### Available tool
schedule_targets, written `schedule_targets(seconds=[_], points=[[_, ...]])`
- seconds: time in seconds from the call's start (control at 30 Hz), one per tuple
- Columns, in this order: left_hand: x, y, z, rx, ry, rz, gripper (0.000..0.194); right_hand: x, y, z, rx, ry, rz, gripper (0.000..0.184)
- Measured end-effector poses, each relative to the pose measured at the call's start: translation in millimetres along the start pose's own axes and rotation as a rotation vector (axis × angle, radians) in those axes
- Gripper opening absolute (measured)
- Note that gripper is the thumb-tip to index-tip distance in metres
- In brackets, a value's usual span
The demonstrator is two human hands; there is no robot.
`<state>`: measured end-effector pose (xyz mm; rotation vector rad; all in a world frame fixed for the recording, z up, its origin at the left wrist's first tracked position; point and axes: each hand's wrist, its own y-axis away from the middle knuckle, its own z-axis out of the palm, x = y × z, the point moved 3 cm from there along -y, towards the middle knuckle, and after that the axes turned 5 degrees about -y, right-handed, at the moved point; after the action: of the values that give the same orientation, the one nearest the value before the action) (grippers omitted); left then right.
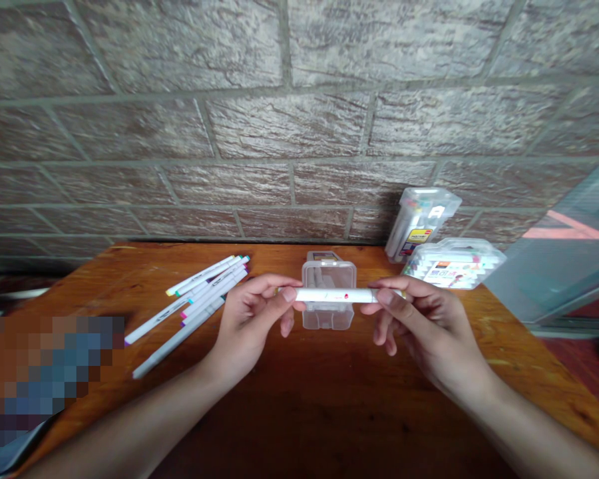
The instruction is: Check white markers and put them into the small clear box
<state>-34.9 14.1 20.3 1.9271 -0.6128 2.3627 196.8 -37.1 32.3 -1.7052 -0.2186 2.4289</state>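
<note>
A white marker [334,295] with a small red mark on its barrel is held level in the air between my two hands. My left hand [252,309] pinches one end between thumb and fingers. The other end sits in the pinch of my right hand [422,316]. Both tips are mostly covered by my fingers. Behind and below the marker stands a clear plastic case [328,319] with its lid up. To the left of my left hand, several white markers [204,293] with coloured ends lie in a loose bunch on the table.
The wooden table [299,412] meets a brick wall [279,120]. At the back right stand a tall clear marker case [416,223] and a wide clear case with a handle [454,266], both filled. A blurred-out dark flat object [54,379] lies at the left edge.
</note>
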Motion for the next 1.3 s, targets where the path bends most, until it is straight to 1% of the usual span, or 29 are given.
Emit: schedule_targets(seconds=[0.23, 0.37, 0.57, 0.7, 0.9, 1.03, 1.3], points=[[1.2, -1.4, 1.1, -0.009, 0.066, 0.011, 0.015, 0.9, -0.2, -0.7, -0.022, -0.022, -0.005, 0.012], [1.3, -1.1, 1.4, -0.007, 0.075, 0.027, 0.016, 0.7, -1.1, 0.4, -0.003, -0.055, 0.016, 0.014], [0.7, -1.3, 1.2, 0.014, 0.084, 0.032, 0.016, -0.4, -0.8, -0.8, 0.015, -0.078, -0.004, 0.009], [2.7, -1.3, 1.0, 0.039, 0.100, 0.019, 0.016, -1.2, -1.4, -2.1, 0.032, -0.043, -0.030, 0.012], [4.2, -1.0, 0.8, 0.069, 0.143, -0.002, 0.018, -2.2, -0.9, -0.6, 0.078, -0.100, 0.006, 0.019], [3.9, -2.4, 0.5, 0.077, 0.159, -0.005, 0.019, -3.1, 0.2, -0.7, 0.079, -0.124, 0.026, 0.023], [5.0, -2.4, 0.8, 0.088, 0.185, -0.015, 0.021, -3.3, -1.4, -2.3, 0.078, -0.171, 0.047, 0.024]])
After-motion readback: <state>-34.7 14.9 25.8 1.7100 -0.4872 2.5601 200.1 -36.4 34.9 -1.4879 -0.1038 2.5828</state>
